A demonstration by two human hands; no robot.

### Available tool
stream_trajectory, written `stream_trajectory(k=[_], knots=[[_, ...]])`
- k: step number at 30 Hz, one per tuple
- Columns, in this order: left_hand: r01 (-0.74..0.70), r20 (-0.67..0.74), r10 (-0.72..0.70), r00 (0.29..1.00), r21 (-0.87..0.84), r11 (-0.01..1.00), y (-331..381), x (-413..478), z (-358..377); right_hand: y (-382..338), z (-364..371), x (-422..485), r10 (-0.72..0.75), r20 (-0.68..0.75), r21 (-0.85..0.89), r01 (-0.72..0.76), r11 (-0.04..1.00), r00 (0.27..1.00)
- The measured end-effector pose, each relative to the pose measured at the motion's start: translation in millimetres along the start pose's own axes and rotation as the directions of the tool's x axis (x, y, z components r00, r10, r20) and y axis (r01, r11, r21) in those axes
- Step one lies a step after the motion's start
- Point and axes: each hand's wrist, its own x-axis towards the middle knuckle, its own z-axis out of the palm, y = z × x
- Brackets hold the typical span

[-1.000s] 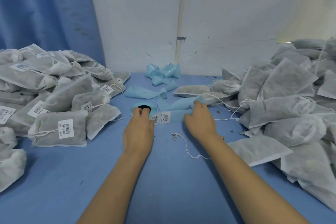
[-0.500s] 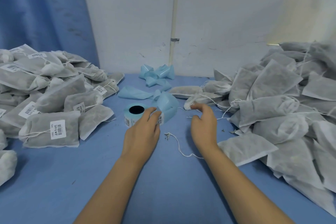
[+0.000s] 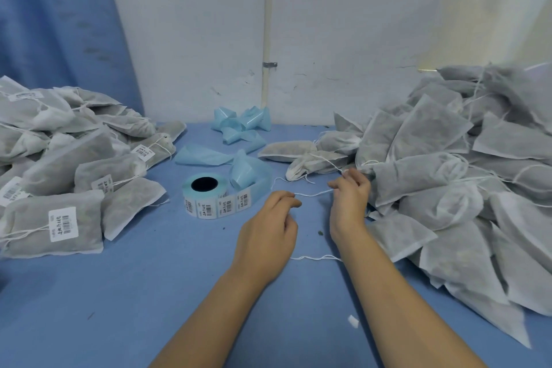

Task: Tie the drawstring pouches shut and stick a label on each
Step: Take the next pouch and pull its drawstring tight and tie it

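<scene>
At frame centre, the left hand [image 3: 267, 228] and right hand [image 3: 349, 203] pinch one white string [image 3: 312, 194] between them. A label roll [image 3: 206, 199] sits just left.

Pinches a thin white string [image 3: 312, 194] between left hand [image 3: 267, 230] and right hand [image 3: 349, 203], fingers [image 3: 286, 202] curled, both low over the blue bench [image 3: 134, 293]. Has a label roll [image 3: 206, 197] just left of the left hand, core hole up, with loose blue backing strip [image 3: 248, 170] curling behind it. Sits between two heaps: labelled pouches [image 3: 56, 218] at far left, unlabelled pouches [image 3: 433, 173] at right, close against the right hand. Faces crumpled backing scraps [image 3: 242, 125] by the white wall [image 3: 343, 39].
</scene>
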Motion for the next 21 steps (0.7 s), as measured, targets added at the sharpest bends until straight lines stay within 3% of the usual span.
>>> stream_trajectory(k=[5,11,15,18,21], knots=[[0.040,-0.014,-0.041,0.999,-0.050,0.998,-3,-2,-1,-2,-1,0,0.094,-0.086,0.238,-0.072,0.969,0.992],[0.101,-0.024,-0.105,0.994,-0.151,0.983,-3,-3,-2,-2,2,-16,0.092,0.011,0.121,-0.093,0.988,0.996],[0.229,-0.027,-0.247,0.969,-0.287,0.930,-1,-3,-7,-8,10,-35,0.225,0.221,0.230,-0.275,0.933,0.949],[0.267,-0.069,-0.336,0.940,-0.466,0.843,4,2,-13,-3,19,-55,0.327,0.341,0.079,-0.374,0.924,0.881],[0.308,-0.086,-0.447,0.891,-0.609,0.731,5,6,-18,7,27,-72,0.382,0.363,-0.062,-0.387,0.920,0.850]])
